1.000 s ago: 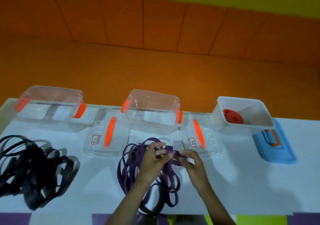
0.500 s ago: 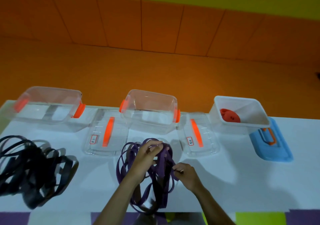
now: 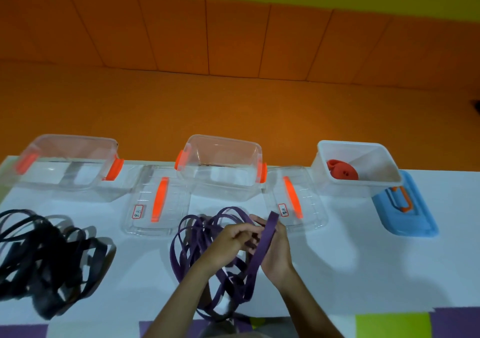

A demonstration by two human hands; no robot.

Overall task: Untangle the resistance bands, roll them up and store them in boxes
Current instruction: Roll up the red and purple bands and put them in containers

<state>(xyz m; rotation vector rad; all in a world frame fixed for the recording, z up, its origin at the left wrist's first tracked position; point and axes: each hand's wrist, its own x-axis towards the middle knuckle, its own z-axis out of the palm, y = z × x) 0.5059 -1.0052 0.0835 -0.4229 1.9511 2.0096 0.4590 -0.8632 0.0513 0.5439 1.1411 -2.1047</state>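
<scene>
purple band (image 3: 265, 234): strand now lifted clear | left hand (image 3: 232, 239), right hand (image 3: 277, 253) both pinch it | untangling ongoing

Glossy clear plastic box (image 3: 222, 138) (matt purple band (image 3: 266, 233)).

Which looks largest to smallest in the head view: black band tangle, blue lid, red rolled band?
1. black band tangle, clearly largest.
2. blue lid, partly hidden by the white box.
3. red rolled band, smallest, though farthest from the camera.
</scene>
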